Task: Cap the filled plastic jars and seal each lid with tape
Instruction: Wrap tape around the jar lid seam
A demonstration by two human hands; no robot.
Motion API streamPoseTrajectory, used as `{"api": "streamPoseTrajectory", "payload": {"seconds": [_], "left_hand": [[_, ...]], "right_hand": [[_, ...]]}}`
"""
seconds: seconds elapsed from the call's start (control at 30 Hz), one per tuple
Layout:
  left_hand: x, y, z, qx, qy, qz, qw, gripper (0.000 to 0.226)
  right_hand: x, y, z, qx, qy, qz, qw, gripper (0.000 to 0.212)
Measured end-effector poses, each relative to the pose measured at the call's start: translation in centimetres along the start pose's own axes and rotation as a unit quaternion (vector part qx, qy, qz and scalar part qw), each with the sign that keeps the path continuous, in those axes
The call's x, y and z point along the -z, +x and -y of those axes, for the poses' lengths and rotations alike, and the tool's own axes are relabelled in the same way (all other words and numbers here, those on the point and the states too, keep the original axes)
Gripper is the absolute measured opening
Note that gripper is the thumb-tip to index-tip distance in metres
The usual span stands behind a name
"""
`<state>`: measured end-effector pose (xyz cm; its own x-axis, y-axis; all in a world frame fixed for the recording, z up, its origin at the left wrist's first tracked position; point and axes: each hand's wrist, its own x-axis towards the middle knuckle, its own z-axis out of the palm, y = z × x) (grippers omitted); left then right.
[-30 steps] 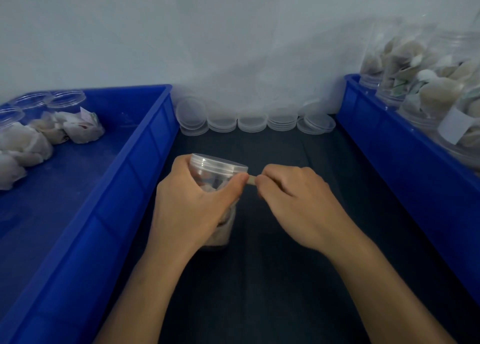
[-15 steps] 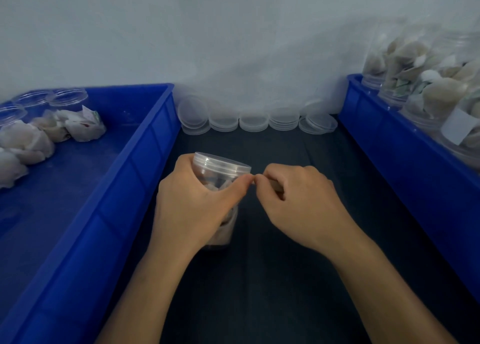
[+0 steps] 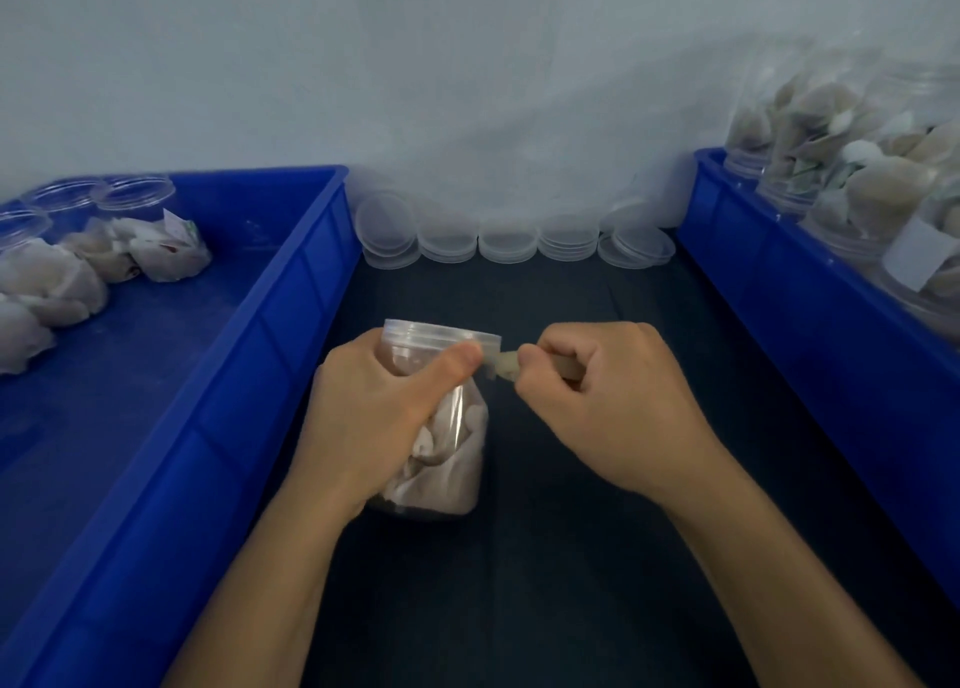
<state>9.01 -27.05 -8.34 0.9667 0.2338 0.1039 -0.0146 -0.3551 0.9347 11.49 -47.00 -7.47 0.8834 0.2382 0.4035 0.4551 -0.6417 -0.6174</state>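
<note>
A clear plastic jar (image 3: 447,448) filled with pale wrapped pieces stands on the dark mat in the middle, with a clear lid (image 3: 441,335) on top. My left hand (image 3: 379,412) wraps around the jar from the left, its thumb pressed at the lid's right rim. My right hand (image 3: 602,401) sits just right of the lid, fingers pinched on a strip of tape (image 3: 506,364) that runs from the lid's edge to my fingertips. A brownish tape roll shows partly inside that fist.
Stacks of spare clear lids (image 3: 506,240) line the back wall. A blue bin (image 3: 249,375) on the left holds wrapped pieces (image 3: 166,248) and open jars (image 3: 135,194). A blue bin (image 3: 810,324) on the right carries several filled jars (image 3: 852,188).
My right hand has drawn slightly away from the lid, so a short length of tape now shows between it and my left thumb. The jar stays in place.
</note>
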Motion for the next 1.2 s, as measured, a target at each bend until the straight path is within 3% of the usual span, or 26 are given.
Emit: {"api": "streamPoseTrajectory", "payload": {"seconds": [0.13,0.23,0.3,0.37,0.43,0.57,0.7,0.87,1.03,1.07,1.13,1.2], "left_hand": [[0.8,0.2,0.3,0.109,-0.135,0.098,0.980,0.060],[0.6,0.2,0.5,0.158,-0.218,0.168,0.948,0.068],[0.6,0.6,0.6,0.169,-0.284,0.170,0.928,0.053],[0.8,1.0,0.9,0.165,-0.398,0.203,0.879,0.063],[0.8,0.8,1.2,0.146,-0.456,0.262,0.838,0.087],[-0.8,0.4,1.3,0.128,-0.330,0.261,0.898,0.076],[-1.5,0.2,1.1,0.110,-0.277,0.208,0.931,0.048],[-2.3,0.4,0.8,0.072,-0.256,0.123,0.956,0.076],[-2.6,0.2,0.7,0.053,-0.252,0.077,0.963,0.079],[-2.7,0.2,0.7,0.050,-0.252,0.075,0.964,0.079],[-2.7,0.1,0.7,0.044,-0.251,0.075,0.964,0.082],[-2.8,0.0,0.6,0.037,-0.246,0.080,0.965,0.084]], "right_hand": [[0.7,0.2,-0.3,-0.006,0.110,0.018,0.994,0.054],[1.2,0.3,-0.5,-0.019,0.210,0.021,0.977,0.044],[1.8,0.6,-1.2,-0.052,0.331,-0.026,0.942,0.039],[2.7,1.0,-2.1,-0.088,0.437,-0.067,0.893,0.038],[2.8,0.8,-2.8,-0.102,0.407,-0.088,0.904,0.035],[0.2,0.6,-3.6,-0.072,0.110,-0.035,0.991,0.036],[-1.6,0.7,-3.9,0.009,-0.095,0.038,0.995,0.038],[-2.7,0.5,-4.9,0.047,-0.108,0.083,0.990,0.037],[-2.2,0.3,-4.4,0.027,-0.100,0.113,0.988,0.024],[-2.0,0.4,-4.1,0.018,-0.092,0.093,0.991,0.015],[-1.5,0.6,-3.5,-0.010,-0.023,0.006,1.000,0.021],[-0.9,0.6,-2.5,-0.039,0.161,-0.062,0.984,0.028]]}}
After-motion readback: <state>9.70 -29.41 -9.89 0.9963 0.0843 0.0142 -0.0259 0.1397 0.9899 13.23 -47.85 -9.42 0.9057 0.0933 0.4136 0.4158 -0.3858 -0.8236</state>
